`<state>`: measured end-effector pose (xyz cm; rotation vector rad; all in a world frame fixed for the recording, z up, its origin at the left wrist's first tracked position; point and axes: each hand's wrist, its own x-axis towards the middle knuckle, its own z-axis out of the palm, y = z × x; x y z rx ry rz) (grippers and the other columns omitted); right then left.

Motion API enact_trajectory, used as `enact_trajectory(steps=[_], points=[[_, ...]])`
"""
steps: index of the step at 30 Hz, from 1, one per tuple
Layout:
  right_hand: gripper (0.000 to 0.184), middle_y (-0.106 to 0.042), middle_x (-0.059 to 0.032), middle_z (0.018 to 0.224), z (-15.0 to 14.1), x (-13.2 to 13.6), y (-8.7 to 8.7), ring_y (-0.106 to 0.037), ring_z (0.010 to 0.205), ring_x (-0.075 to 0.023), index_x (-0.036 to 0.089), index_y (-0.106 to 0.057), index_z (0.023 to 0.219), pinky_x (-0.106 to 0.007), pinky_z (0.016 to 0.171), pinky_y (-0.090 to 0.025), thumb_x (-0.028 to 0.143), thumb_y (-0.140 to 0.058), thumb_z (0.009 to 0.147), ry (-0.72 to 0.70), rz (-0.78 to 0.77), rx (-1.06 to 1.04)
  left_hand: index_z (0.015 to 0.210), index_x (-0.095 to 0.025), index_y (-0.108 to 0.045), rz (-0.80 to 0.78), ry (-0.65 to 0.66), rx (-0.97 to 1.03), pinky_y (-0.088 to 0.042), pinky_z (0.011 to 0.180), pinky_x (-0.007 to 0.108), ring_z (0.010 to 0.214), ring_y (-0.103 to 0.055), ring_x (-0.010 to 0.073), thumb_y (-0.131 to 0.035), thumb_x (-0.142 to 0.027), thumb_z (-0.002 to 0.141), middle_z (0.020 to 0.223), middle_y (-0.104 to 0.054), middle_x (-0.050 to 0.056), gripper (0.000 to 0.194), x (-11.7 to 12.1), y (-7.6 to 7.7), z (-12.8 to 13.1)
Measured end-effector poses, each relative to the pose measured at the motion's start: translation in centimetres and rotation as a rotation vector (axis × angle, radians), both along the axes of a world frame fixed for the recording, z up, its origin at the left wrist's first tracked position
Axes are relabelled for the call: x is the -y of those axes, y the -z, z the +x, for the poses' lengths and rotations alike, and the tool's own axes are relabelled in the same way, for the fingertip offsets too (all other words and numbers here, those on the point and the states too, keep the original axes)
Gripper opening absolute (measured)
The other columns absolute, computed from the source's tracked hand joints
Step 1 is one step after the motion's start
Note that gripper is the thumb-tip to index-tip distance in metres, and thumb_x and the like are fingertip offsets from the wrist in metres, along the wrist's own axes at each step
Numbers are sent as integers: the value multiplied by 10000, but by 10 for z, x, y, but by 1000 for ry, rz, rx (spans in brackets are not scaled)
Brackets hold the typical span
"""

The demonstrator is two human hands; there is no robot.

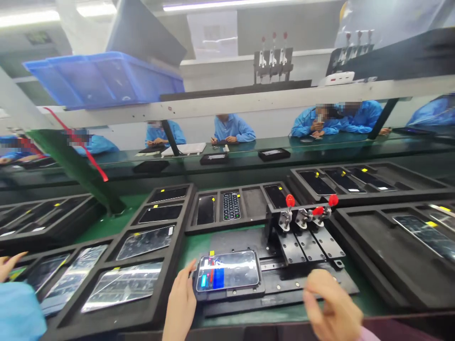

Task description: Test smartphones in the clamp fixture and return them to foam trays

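A smartphone-sized screen panel point(231, 271) with a lit, coloured display and a yellow tab lies face up in the black holder point(261, 286) of a sliding fixture. My left hand point(182, 299) rests against the holder's left edge, fingers stretched along its side. At the front right of the fixture, my right hand point(330, 303) hovers with curled fingers; it is slightly blurred, and nothing shows in it. Behind the holder stand several metal toggle clamps point(302, 219) with red knobs, above black press plates point(313, 246).
Black foam trays point(177, 265) with screen panels flank the fixture, and another tray point(245, 222) lies behind it. A co-worker's hand point(10, 265) and blue sleeve point(21, 310) reach in at far left. A shelf point(227, 105) spans overhead, carrying a blue bin point(103, 80). Other people sit beyond.
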<state>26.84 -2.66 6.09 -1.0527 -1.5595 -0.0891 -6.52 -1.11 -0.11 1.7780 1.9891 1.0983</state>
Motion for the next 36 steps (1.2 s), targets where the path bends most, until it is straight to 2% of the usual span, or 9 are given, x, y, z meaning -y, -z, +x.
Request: enact_trajectory(steps=[3, 6, 9, 12, 18, 24, 27, 31, 36], points=[[258, -623, -77, 959, -49, -23, -3, -585, 930, -178, 191, -552, 1031, -328, 785, -519, 195, -530, 774, -346, -78, 281, 1238, -207, -449, -9, -101, 134, -373, 999, 459, 1151, -501, 244, -354, -343, 866, 1275, -509, 95, 408, 6, 0, -2], [460, -445, -136, 1308, -77, -49, 2, -392, 1238, -287, 195, -458, 1242, -535, 949, -403, 403, -478, 832, -430, -366, 530, 1264, -225, -404, -43, -116, 309, -357, 1018, 426, 1185, -476, 222, -346, -398, 884, 1310, -484, 82, 421, 8, 1, 3], [469, -309, -99, 1417, -81, -59, 11, -240, 1324, -324, 246, -500, 1202, -657, 1002, -218, 528, -424, 835, -496, -555, 632, 1243, -237, -422, -49, -118, 414, -316, 1048, 402, 1218, -450, 208, -341, -432, 892, 1285, -517, 62, 410, 8, 2, 6], [339, -374, -40, 1373, -70, -56, 19, -253, 1325, -266, 262, -594, 998, -587, 1069, -162, 505, -407, 853, -605, -640, 511, 1244, -250, -420, -57, -104, 473, -303, 1050, 398, 1207, -461, 203, -338, -458, 891, 1256, -544, 51, 418, 7, 3, 5], [285, -503, -51, 1190, -59, -69, 30, -467, 1144, -162, 242, -579, 975, -342, 1012, -362, 403, -357, 897, -504, -730, 29, 1269, -244, -387, -87, -83, 507, -288, 1044, 417, 1177, -476, 211, -339, -478, 887, 1227, -556, 64, 452, 8, 4, 5], [328, -486, -41, 1226, -68, -83, 31, -425, 1182, -172, 285, -569, 1116, -372, 1035, -317, 430, -391, 882, -531, -789, 177, 1261, -235, -390, -101, -73, 507, -297, 1033, 405, 1167, -479, 213, -343, -481, 883, 1224, -550, 70, 453, 8, 3, 4], [322, -466, -16, 1257, -70, -77, 26, -397, 1206, -197, 303, -645, 972, -408, 1032, -295, 451, -373, 884, -547, -805, 230, 1257, -242, -391, -102, -67, 513, -297, 1035, 397, 1163, -481, 206, -344, -477, 885, 1220, -553, 61, 442, 9, 2, 3], [478, -530, -15, 1162, -69, -74, 22, -494, 1085, -164, 226, -645, 715, -342, 968, -358, 438, -267, 916, -549, -820, 10, 1255, -241, -399, -93, -63, 509, -311, 1027, 397, 1151, -498, 208, -356, -474, 881, 1207, -565, 60, 442, 9, 4, 3], [352, -581, -31, 1071, -65, -81, 28, -527, 1034, -152, 212, -607, 837, -306, 940, -388, 439, -343, 890, -469, -812, -66, 1246, -232, -426, -76, -69, 495, -365, 988, 388, 1117, -535, 214, -375, -487, 867, 1183, -591, 66, 459, 8, 4, 3]])
